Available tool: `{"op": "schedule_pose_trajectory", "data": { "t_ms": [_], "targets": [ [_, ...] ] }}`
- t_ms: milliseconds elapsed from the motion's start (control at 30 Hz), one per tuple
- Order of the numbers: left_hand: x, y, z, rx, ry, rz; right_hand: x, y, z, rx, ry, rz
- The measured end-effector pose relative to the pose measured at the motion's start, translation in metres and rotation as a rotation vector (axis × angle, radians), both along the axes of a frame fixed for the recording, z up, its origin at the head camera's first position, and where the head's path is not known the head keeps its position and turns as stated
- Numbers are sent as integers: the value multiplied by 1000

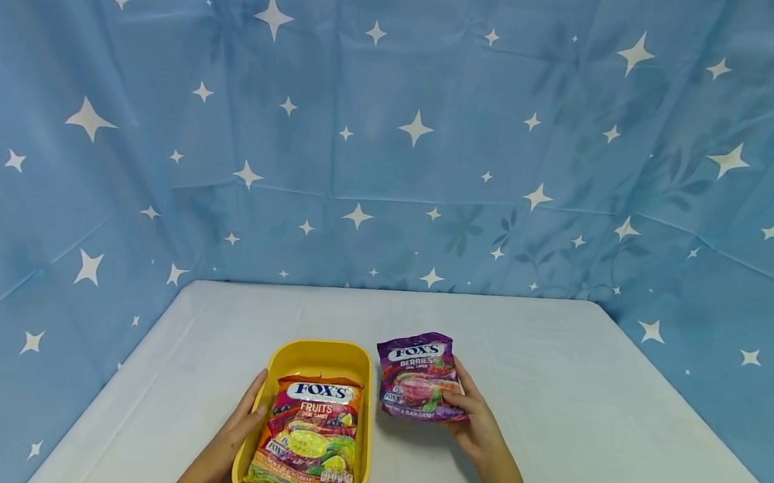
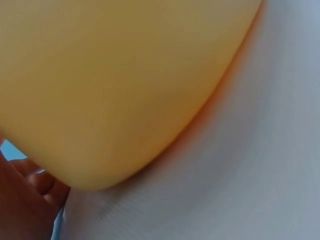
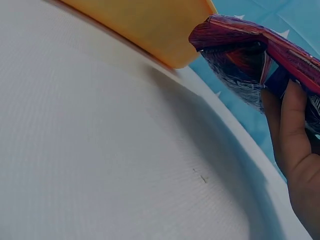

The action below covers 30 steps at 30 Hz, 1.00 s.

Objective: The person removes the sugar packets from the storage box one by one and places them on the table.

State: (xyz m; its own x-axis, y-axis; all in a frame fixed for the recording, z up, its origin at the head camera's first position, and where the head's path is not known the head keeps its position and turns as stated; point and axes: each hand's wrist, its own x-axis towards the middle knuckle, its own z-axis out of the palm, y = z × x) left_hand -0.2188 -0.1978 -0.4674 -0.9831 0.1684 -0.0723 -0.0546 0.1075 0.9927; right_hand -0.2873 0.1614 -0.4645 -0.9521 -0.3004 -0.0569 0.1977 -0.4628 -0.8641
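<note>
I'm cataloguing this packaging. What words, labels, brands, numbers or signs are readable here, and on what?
"FOX'S": purple bag
"BERRIES": purple bag
"BLACK CHERRY": purple bag, lower edge
"FOX'S": red-and-yellow bag in the yellow container
"FRUITS": red-and-yellow bag
"LEMON & BLACKCURRANT": red-and-yellow bag, lower edge
Too small to read surely: lines under "BERRIES" and "FRUITS", and the red-and-yellow bag's lower-right corner print.
Wrist views: nothing readable.

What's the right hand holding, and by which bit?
The right hand holds the purple bag by its right side, as seen in the head view.
</note>
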Motion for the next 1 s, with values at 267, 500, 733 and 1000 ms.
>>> {"op": "schedule_pose_trajectory", "data": {
  "t_ms": [267,500,733,1000],
  "targets": [
    [2,1,-2,34,40,-10,0,-1,-2,70,-5,61],
    [0,2,-1,-14,85,7,0,-3,-4,142,-9,44],
    [-1,3,0,-53,98,29,-1,-3,-5,179,-32,53],
    [-1,5,0,-82,127,47,-3,-4,-6,259,-41,16]
  ]
}}
